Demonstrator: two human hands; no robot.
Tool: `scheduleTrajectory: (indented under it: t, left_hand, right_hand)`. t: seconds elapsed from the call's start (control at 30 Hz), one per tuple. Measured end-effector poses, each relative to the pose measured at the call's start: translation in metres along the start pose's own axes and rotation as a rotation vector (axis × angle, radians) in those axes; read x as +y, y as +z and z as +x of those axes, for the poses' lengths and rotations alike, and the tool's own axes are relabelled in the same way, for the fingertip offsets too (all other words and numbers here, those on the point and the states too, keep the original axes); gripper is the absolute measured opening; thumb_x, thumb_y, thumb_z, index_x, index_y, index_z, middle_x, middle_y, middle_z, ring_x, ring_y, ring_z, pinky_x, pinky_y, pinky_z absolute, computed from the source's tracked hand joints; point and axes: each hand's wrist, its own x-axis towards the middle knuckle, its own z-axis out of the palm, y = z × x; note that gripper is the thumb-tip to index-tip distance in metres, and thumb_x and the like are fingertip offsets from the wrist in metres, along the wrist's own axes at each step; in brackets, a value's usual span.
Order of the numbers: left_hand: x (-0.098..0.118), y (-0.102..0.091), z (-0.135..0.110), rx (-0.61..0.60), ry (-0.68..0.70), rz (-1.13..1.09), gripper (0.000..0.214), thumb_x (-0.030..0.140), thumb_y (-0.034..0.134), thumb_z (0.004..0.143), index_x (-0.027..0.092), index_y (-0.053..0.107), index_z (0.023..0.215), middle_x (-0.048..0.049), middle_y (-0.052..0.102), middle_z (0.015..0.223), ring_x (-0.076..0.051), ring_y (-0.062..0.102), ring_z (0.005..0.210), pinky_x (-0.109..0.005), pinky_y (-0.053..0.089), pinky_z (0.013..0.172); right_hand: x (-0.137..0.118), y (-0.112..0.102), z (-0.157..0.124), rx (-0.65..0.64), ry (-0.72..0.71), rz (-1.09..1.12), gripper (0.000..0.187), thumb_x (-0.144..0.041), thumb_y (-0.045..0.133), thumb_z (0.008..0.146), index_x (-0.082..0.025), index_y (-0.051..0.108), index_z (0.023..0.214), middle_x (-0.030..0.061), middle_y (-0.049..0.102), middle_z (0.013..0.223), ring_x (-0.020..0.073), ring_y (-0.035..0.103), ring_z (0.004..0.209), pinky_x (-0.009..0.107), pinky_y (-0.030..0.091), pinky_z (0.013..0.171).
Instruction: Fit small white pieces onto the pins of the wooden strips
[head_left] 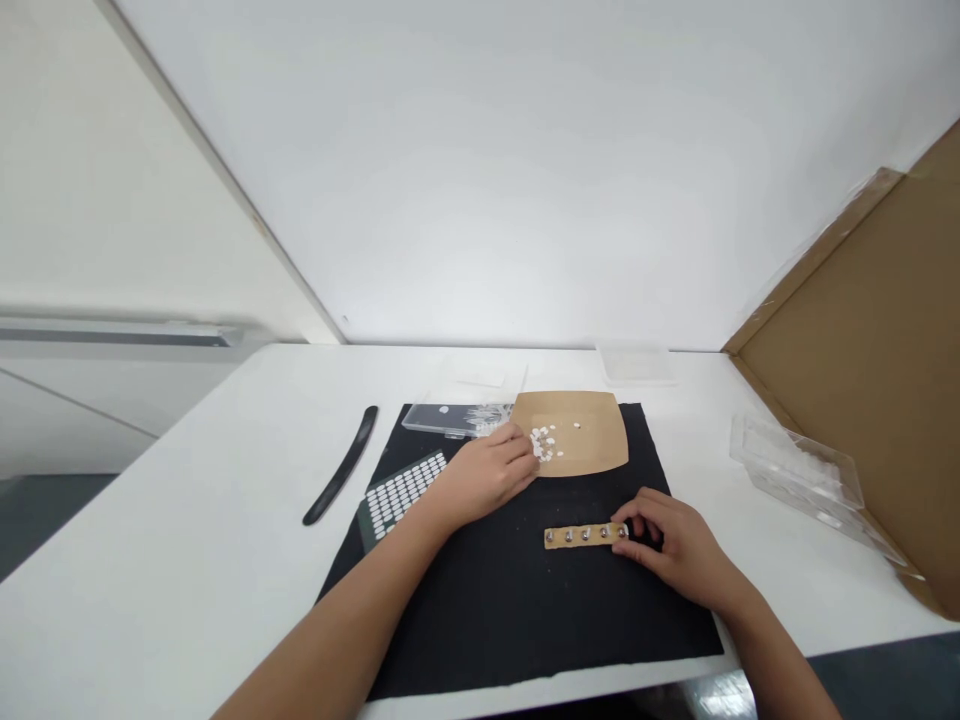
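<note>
A black mat covers the middle of the white table. On it lies a small brown strip with a row of several metal studs. My right hand rests at the strip's right end, fingers curled and touching it. Behind it sits a brown paper tray with a heap of small white pieces. My left hand reaches to the tray's left edge, fingertips pinched at the white pieces. What the pinch holds is too small to make out.
A dark grid sheet with white squares lies under my left wrist. A curved black tool is left of the mat. Clear plastic trays and a lid stand around. A cardboard panel rises at right.
</note>
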Motion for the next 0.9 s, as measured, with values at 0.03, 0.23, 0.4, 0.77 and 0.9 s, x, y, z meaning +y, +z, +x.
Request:
scheduleTrajectory:
  t: [0.03, 0.23, 0.4, 0.77, 0.9]
  left_hand:
    - [0.001, -0.001, 0.000, -0.011, 0.001, -0.002, 0.020, 0.022, 0.055, 0.106, 0.019, 0.066, 0.090, -0.0072, 0.069, 0.091, -0.024, 0.061, 0.095, -0.034, 0.056, 0.083]
    - [0.003, -0.007, 0.000, 0.005, 0.026, -0.009, 0.023, 0.034, 0.060, 0.105, 0.019, 0.068, 0.091, -0.0078, 0.071, 0.090, -0.024, 0.063, 0.095, -0.036, 0.057, 0.085]
    - [0.004, -0.014, 0.002, 0.163, -0.001, 0.083, 0.018, 0.035, 0.066, 0.100, 0.018, 0.070, 0.095, -0.0076, 0.073, 0.092, -0.025, 0.063, 0.091, -0.039, 0.057, 0.091]
    - [-0.032, -0.023, -0.024, 0.114, -0.755, 0.451, 0.033, 0.004, 0.047, 0.095, 0.012, 0.075, 0.112, -0.0178, 0.079, 0.097, -0.046, 0.056, 0.131, -0.054, 0.047, 0.092]
    - [-0.034, -0.018, -0.027, 0.004, -0.764, 0.368, 0.034, 0.002, 0.047, 0.092, 0.015, 0.075, 0.105, -0.0164, 0.080, 0.098, -0.044, 0.054, 0.137, -0.060, 0.037, 0.107]
  right_hand:
    - [0.000, 0.000, 0.000, 0.000, 0.005, 0.002, 0.015, -0.040, 0.074, 0.098, -0.033, 0.073, 0.110, -0.0016, 0.063, 0.090, 0.0157, 0.057, 0.075, 0.030, 0.046, 0.070]
    - [0.001, 0.001, 0.001, -0.006, 0.022, 0.000, 0.016, -0.040, 0.074, 0.097, -0.032, 0.072, 0.110, -0.0011, 0.063, 0.091, 0.0160, 0.057, 0.075, 0.031, 0.046, 0.070]
    - [0.001, 0.002, 0.001, -0.017, 0.031, 0.000, 0.016, -0.041, 0.072, 0.098, -0.031, 0.072, 0.110, -0.0005, 0.063, 0.090, 0.0161, 0.056, 0.074, 0.031, 0.046, 0.070]
    - [0.007, 0.002, -0.004, -0.038, -0.007, 0.004, 0.032, -0.038, 0.077, 0.092, -0.032, 0.065, 0.122, -0.0009, 0.063, 0.095, 0.0179, 0.059, 0.082, 0.033, 0.049, 0.075]
    - [0.010, -0.004, -0.012, -0.033, -0.039, 0.137, 0.061, -0.043, 0.082, 0.087, -0.034, 0.054, 0.141, 0.0016, 0.063, 0.109, 0.0192, 0.060, 0.087, 0.035, 0.054, 0.081]
